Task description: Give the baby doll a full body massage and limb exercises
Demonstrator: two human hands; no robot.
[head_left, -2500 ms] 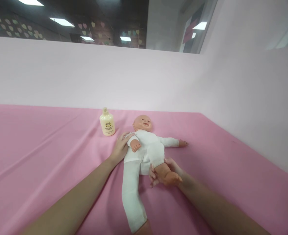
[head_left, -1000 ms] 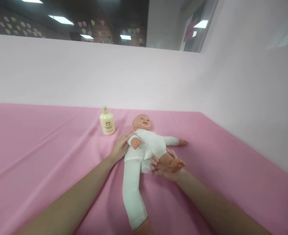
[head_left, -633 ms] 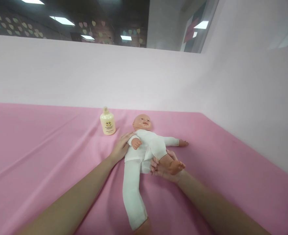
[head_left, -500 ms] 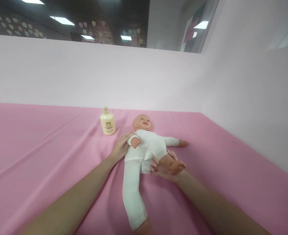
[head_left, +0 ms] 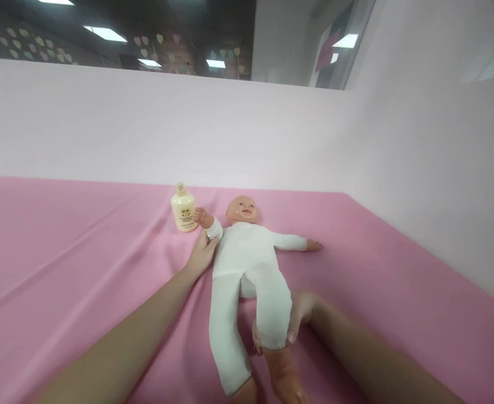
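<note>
Fingers [head_left: 294, 328] of the right hand [head_left: 299, 314] are curled around the doll's [head_left: 247, 264] left leg, right where the white trouser cuff ends above the bare ankle, thumb on the outer side and the rest tucked under where I can't really see them. Left hand [head_left: 202, 252] has its fingers pinched on the doll's right sleeve near the cuff, holding that arm up and out toward the cream bottle [head_left: 183, 209]. The doll itself lies on its back in the middle of the pink sheet [head_left: 82, 264] covering the worktop, head toward the wall, other arm flung out to the side, legs pointing back at the person. Stuff that could go sideways imo: that little plastic fist is basically touching the bottle, so any more push on the arm probably tips it over, and if the cap isn't tight that's lotion on the cloth. Also the grip on the leg is mostly fabric, so a tug might just slide the trouser leg instead of moving the leg. And the sheet already has wrinkles, so dragging the doll would likely bunch it up more.
</note>
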